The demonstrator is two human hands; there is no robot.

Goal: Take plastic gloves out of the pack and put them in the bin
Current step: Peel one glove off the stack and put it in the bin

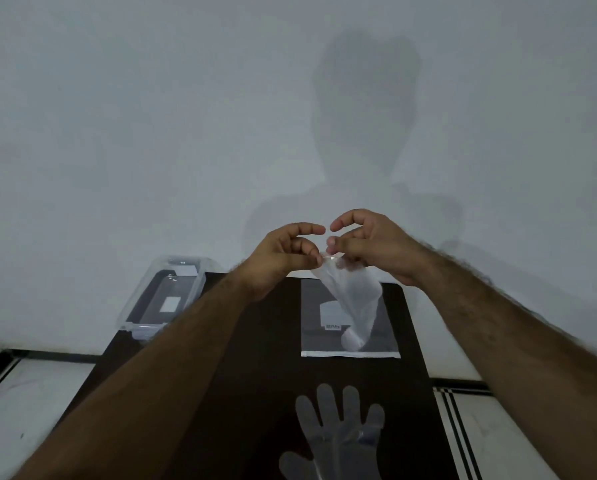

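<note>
Hands, left (283, 258) and right (366, 247), pinch 1 crumpled glove (354, 303) above the pack (311, 337); another glove (338, 434) lies flat on the table (255, 375), bin (162, 299) at left.

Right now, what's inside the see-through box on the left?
The clear bin shows only white label patches and the dark table through it; no gloves are visible inside. The left forearm covers its near right corner, so that bit stays hidden.

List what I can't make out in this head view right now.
- Bin: its near end is hidden behind the left forearm.
- Pack: label too small to read, partly behind the hanging glove.
- Flat glove: cuff cut off by the bottom edge.
- Right hand: grip blurred.
</note>
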